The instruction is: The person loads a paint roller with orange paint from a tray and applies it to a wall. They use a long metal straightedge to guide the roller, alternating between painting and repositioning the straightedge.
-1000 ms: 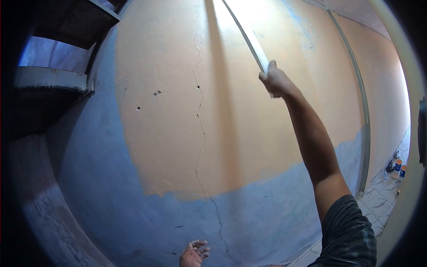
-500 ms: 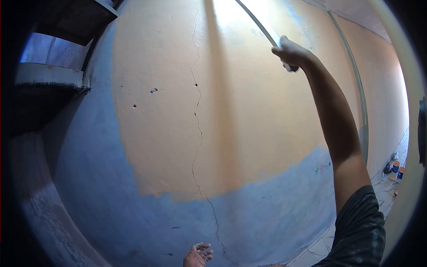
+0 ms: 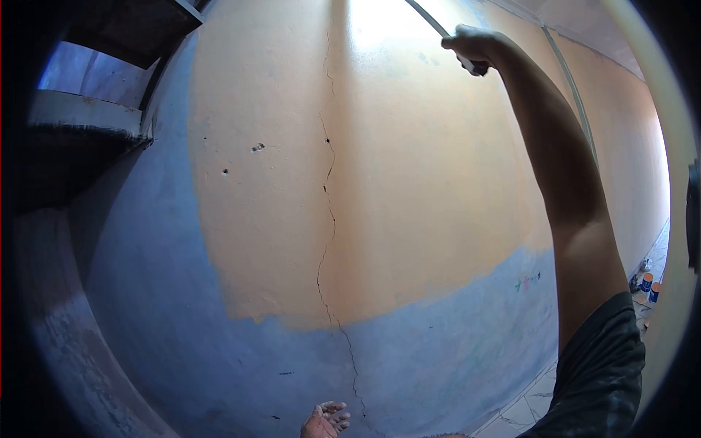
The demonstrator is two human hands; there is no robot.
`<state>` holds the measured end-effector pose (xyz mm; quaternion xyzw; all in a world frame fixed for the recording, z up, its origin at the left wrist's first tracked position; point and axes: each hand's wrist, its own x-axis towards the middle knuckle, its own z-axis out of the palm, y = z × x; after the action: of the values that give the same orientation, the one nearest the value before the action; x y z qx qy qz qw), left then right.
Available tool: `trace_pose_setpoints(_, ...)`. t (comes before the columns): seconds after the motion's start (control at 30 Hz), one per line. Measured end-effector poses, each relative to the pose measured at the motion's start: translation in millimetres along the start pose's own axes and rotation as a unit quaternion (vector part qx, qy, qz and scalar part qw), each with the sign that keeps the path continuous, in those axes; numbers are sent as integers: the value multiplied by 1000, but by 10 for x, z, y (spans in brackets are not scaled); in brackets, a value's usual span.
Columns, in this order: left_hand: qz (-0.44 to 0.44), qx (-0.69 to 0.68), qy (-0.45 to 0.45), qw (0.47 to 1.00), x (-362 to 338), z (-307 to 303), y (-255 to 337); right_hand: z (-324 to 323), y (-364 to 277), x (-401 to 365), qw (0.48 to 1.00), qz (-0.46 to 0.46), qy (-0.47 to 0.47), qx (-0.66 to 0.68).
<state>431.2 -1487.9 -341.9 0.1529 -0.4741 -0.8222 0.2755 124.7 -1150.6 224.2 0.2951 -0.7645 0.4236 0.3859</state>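
Note:
My right hand (image 3: 475, 51), at the end of a raised arm, is wrapped round a long thin pole (image 3: 429, 18) that runs up and left out of the frame. Before me stands a wall with a peach painted area (image 3: 438, 182) over blue (image 3: 453, 350). A thin jagged crack (image 3: 334, 219) runs down it, left of a vertical shadow. Low at the bottom edge, my left hand (image 3: 326, 420) is bare of any object, its whitish fingers apart and slightly curled. The pole's upper end is out of view.
Dark shelves (image 3: 87, 157) jut out at the upper left. A vertical strip (image 3: 573, 91) runs down the wall at the right. Orange-and-blue cans (image 3: 647, 282) stand on the tiled floor (image 3: 526, 409) at the far right. Small holes (image 3: 258, 147) mark the wall's left part.
My right hand has moved up with the pole, and less of the pole shows. My left hand is nearly where it was. The view has shifted slightly.

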Motion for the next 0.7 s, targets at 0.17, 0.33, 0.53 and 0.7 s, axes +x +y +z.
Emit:
trace_pose_setpoints(0.17,-17,-23,-36,999,21,-135,-57,116,636,-486,998,-23,7,-59)
trace_pose_setpoints(0.33,-49,-9,-31,998,66,-193,-20,147,696,-892,1000,8,12,0)
trace_pose_setpoints(0.53,-58,-37,-24,997,91,-68,-43,41,197,-118,997,-19,-10,-70)
trace_pose_setpoints(0.7,-30,-55,-87,994,227,-189,-245,95,-116,-37,997,2,-13,-74)
